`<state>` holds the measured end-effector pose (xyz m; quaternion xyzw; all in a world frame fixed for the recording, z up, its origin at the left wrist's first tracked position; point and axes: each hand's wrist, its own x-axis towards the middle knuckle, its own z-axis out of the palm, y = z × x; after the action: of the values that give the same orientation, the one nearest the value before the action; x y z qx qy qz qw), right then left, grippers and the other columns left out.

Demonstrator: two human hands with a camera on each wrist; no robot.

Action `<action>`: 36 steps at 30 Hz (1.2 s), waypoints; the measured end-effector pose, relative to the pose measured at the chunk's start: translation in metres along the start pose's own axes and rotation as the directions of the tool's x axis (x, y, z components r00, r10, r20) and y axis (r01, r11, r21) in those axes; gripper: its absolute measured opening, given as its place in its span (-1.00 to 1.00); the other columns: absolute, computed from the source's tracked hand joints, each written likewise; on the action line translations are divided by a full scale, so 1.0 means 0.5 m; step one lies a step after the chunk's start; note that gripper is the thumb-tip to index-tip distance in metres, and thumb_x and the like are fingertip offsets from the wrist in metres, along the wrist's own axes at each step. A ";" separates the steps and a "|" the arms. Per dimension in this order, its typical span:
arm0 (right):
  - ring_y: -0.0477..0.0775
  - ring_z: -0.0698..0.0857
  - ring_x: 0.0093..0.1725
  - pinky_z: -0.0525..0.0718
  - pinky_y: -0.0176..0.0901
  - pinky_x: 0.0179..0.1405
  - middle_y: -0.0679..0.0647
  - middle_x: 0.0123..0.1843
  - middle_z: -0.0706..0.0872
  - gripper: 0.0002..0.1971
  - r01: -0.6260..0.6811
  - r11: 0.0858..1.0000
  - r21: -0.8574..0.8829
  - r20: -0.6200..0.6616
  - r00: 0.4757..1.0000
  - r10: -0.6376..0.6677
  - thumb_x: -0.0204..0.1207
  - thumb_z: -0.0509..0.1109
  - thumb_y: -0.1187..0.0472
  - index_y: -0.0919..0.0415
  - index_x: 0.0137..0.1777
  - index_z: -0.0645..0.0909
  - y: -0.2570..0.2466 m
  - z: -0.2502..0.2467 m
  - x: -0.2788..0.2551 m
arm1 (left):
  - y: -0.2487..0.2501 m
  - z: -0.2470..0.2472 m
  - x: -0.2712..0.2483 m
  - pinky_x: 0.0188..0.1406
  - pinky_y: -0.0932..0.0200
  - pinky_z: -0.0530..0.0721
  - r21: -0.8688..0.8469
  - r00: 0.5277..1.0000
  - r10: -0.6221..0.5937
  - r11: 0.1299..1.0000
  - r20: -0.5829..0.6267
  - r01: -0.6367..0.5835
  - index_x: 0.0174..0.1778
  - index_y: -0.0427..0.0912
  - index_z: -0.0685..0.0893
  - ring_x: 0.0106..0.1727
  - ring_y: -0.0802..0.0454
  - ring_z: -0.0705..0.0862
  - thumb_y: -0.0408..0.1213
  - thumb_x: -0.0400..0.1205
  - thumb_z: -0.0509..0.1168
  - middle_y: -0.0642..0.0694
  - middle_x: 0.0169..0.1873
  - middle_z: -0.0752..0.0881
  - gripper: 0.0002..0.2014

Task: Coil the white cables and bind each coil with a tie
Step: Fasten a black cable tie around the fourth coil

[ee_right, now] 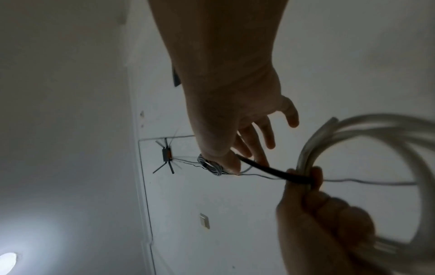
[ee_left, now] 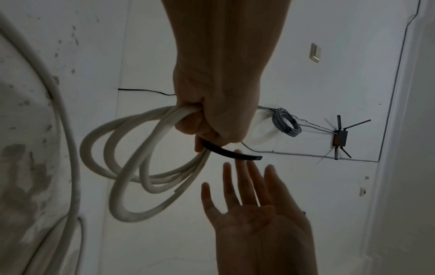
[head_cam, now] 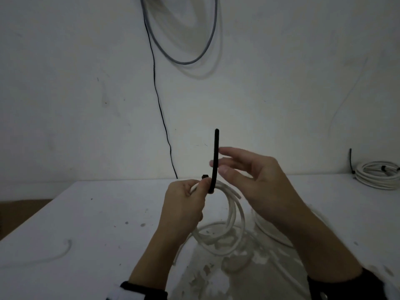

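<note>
My left hand point(head_cam: 192, 191) grips the top of a white cable coil point(head_cam: 234, 215), which hangs in loops over the table. The same hand pinches the base of a black tie point(head_cam: 216, 156) against the coil; the tie stands straight up. In the left wrist view the coil point(ee_left: 132, 167) loops out of the left hand point(ee_left: 219, 126) and the tie point(ee_left: 233, 153) juts past it. My right hand point(head_cam: 226, 162) is open beside the tie's upper half, fingers straight, thumb just right of it. In the right wrist view the right hand's fingertips point(ee_right: 235, 165) sit at the tie's point(ee_right: 273, 171) free end.
A bound white coil point(head_cam: 377, 174) lies at the table's back right. More loose white cable point(head_cam: 272, 232) lies on the stained white table point(head_cam: 86, 224) under my hands. On the wall hang a grey cable loop point(head_cam: 186, 50) and a thin black wire point(head_cam: 161, 109).
</note>
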<state>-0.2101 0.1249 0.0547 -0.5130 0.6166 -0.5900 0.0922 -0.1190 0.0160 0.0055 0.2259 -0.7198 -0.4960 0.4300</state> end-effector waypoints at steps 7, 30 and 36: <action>-0.26 0.69 -0.35 0.52 -0.22 0.00 -0.04 -0.49 0.70 -0.66 -0.182 0.950 0.256 -0.100 0.972 0.213 0.57 0.30 0.07 0.11 -0.42 0.67 -0.001 0.003 0.005 | 0.010 0.002 -0.004 -0.62 0.24 0.30 0.095 0.994 0.107 0.990 0.007 -0.108 -0.30 -0.44 0.71 -0.64 0.02 0.28 -0.23 0.62 0.28 -0.15 -0.65 0.34 -0.68; -0.03 0.47 -0.38 0.44 -0.37 -0.35 0.01 -0.58 0.46 -0.58 -0.406 0.899 0.165 0.047 0.914 0.404 0.50 0.34 0.23 0.19 -0.60 0.43 0.001 -0.013 0.012 | 0.025 0.007 -0.017 -0.58 0.55 0.31 0.416 0.793 0.576 0.683 0.198 -0.601 -0.20 -0.17 0.74 -0.61 0.27 0.42 -0.14 0.60 0.20 0.22 -0.62 0.41 -0.75; -0.17 0.67 -0.22 0.43 -0.20 -0.10 0.02 -0.45 0.66 -0.63 -0.417 0.903 0.107 0.102 0.908 0.407 0.53 0.34 0.00 0.14 -0.46 0.70 -0.001 -0.016 0.010 | 0.015 -0.003 -0.010 -0.60 0.51 0.32 0.418 0.776 0.607 0.669 0.168 -0.614 -0.25 -0.24 0.73 -0.62 0.20 0.44 -0.09 0.60 0.15 0.18 -0.60 0.46 -0.65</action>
<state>-0.2177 0.1264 0.0597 -0.3867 0.6686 -0.5746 0.2709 -0.1145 0.0221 0.0107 0.0616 -0.8512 -0.1443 0.5009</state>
